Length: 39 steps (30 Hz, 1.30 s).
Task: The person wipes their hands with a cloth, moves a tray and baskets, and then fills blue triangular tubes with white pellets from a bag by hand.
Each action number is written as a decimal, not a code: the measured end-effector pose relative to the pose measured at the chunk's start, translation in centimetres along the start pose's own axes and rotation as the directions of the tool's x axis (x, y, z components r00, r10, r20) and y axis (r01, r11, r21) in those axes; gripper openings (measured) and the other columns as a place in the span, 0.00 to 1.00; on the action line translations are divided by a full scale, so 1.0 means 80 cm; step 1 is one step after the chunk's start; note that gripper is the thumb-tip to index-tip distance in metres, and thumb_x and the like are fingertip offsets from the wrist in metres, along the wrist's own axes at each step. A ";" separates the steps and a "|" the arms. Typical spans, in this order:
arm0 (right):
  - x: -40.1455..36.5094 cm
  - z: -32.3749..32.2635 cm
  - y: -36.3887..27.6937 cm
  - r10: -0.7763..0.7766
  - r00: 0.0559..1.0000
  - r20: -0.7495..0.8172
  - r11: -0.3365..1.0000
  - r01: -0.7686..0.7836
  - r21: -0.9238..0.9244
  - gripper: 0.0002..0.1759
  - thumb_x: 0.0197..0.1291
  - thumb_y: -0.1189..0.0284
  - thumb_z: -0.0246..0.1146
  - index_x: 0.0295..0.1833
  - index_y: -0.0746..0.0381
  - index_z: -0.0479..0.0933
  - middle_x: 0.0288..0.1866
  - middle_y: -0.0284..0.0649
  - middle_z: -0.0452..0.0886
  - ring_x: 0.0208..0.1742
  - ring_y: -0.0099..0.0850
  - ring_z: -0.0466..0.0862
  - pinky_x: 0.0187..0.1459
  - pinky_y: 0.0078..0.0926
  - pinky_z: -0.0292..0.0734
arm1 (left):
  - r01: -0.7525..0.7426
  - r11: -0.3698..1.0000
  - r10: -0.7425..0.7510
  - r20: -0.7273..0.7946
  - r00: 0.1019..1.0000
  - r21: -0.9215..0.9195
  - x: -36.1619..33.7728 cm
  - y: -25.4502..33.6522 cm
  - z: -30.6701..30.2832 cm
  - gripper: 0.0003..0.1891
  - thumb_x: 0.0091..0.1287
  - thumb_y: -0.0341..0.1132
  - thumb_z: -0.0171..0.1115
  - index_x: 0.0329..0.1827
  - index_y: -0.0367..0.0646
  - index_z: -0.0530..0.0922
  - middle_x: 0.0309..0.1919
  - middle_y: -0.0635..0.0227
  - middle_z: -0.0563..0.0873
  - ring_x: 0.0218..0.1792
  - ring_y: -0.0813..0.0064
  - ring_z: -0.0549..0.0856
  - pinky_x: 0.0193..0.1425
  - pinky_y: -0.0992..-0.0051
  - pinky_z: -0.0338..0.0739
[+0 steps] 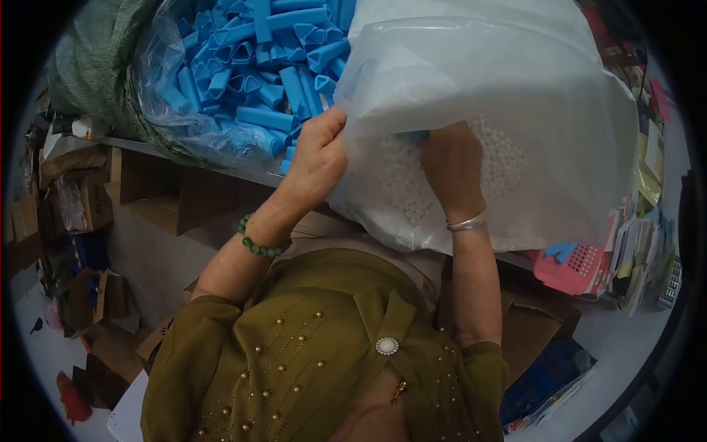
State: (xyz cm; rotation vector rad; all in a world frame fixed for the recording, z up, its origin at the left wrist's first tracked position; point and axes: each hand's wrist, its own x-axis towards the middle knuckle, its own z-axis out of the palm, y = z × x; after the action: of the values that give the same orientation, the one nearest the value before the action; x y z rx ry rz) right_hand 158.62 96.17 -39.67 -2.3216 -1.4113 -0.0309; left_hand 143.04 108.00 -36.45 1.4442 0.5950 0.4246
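Note:
A large translucent white plastic bag lies open on the right, with many small white pieces inside. My left hand, a green bead bracelet at its wrist, pinches the left edge of the bag's mouth. My right hand, with a silver bangle, reaches into the bag among the white pieces. Its fingertips are hidden under the plastic, and a bit of blue shows beside them; I cannot make out what they hold. Beyond my left hand, blue triangular tubes fill a clear plastic bag.
A green woven sack surrounds the clear bag at the upper left. Cardboard boxes stand on the floor at the left. At the right are a pink basket and stacked papers. Another carton sits below the table edge.

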 end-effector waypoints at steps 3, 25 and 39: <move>0.008 0.011 -0.005 -0.053 0.998 -0.046 0.992 0.058 0.110 0.12 0.46 0.79 0.65 0.40 0.62 0.79 0.36 0.48 0.81 0.36 0.48 0.80 0.38 0.41 0.75 | -0.023 0.999 0.023 -0.007 1.000 -0.035 0.000 0.001 0.002 0.13 0.70 0.30 0.50 0.53 0.37 0.78 0.38 0.72 0.83 0.37 0.85 0.77 0.42 0.82 0.74; -0.024 -0.032 -0.003 0.121 0.992 -0.048 0.952 -0.102 0.287 0.13 0.44 0.78 0.69 0.40 0.64 0.82 0.38 0.42 0.81 0.34 0.36 0.81 0.36 0.31 0.76 | -0.078 0.996 0.079 0.006 0.997 -0.044 -0.027 -0.007 -0.010 0.22 0.77 0.43 0.43 0.62 0.34 0.72 0.52 0.67 0.80 0.51 0.80 0.75 0.56 0.79 0.70; 0.030 0.009 -0.017 -0.150 0.952 -0.266 0.932 0.227 0.284 0.05 0.45 0.82 0.62 0.31 0.66 0.79 0.26 0.43 0.78 0.29 0.42 0.80 0.33 0.32 0.76 | -0.133 0.987 0.131 -0.032 0.991 -0.088 -0.013 -0.018 -0.013 0.22 0.76 0.43 0.44 0.61 0.35 0.73 0.51 0.68 0.80 0.49 0.80 0.76 0.56 0.79 0.70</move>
State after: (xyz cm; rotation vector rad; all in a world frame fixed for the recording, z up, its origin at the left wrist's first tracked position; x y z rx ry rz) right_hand 158.47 99.00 -39.34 -1.8512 -1.3985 -0.1318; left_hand 141.47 108.01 -37.77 1.3981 0.4966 0.5690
